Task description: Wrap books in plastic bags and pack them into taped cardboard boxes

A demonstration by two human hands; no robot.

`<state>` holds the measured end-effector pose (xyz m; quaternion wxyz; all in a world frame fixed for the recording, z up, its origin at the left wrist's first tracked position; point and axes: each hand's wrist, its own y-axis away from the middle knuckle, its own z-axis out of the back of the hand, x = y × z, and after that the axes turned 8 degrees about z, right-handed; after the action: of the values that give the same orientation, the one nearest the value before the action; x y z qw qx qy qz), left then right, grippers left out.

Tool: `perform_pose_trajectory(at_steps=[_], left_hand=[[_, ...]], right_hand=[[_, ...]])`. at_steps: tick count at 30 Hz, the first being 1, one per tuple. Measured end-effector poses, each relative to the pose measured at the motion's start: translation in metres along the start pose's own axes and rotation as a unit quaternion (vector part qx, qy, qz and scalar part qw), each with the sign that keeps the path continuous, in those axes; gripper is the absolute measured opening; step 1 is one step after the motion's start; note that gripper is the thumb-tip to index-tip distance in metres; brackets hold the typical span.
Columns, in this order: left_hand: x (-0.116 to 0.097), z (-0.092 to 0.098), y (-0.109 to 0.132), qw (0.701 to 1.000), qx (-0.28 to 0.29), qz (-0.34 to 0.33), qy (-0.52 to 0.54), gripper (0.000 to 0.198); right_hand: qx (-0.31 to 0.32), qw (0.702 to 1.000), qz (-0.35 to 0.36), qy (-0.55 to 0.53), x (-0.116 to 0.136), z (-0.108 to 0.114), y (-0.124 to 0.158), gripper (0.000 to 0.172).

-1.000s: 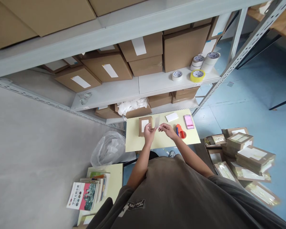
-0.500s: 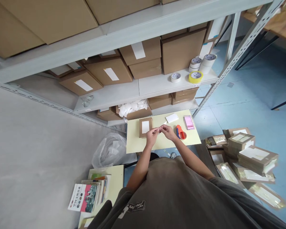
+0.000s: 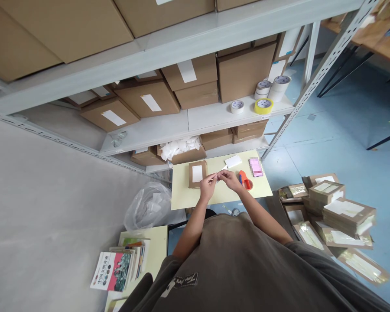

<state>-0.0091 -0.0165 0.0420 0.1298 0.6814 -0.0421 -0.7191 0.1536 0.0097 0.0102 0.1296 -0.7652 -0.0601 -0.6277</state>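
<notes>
My left hand and my right hand meet fingertip to fingertip above the small pale-yellow table. Both pinch a small pale strip between them, too small to name. Just left of my left hand lies a brown cardboard parcel with a white label. To the right of my right hand sits an orange tape dispenser. Behind the hands lie a white card and a pink pad.
Grey metal shelving with labelled cardboard boxes and tape rolls stands behind the table. A clear plastic bag lies at left, books on a lower table, and a pile of packed brown parcels on the blue floor at right.
A second ago my left hand held a pale strip upright, apart from my right hand. The hands have since come together and the strip is now pinched small between them.
</notes>
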Motion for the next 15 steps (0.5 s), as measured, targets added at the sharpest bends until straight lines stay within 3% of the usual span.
perform_pose_trajectory(at_steps=[15], left_hand=[[-0.006,-0.006,-0.003,0.999,-0.003,-0.011,-0.03,0.022]], right_hand=[[-0.013,0.994,0.032,0.1,0.015,0.004,0.001,0.032]])
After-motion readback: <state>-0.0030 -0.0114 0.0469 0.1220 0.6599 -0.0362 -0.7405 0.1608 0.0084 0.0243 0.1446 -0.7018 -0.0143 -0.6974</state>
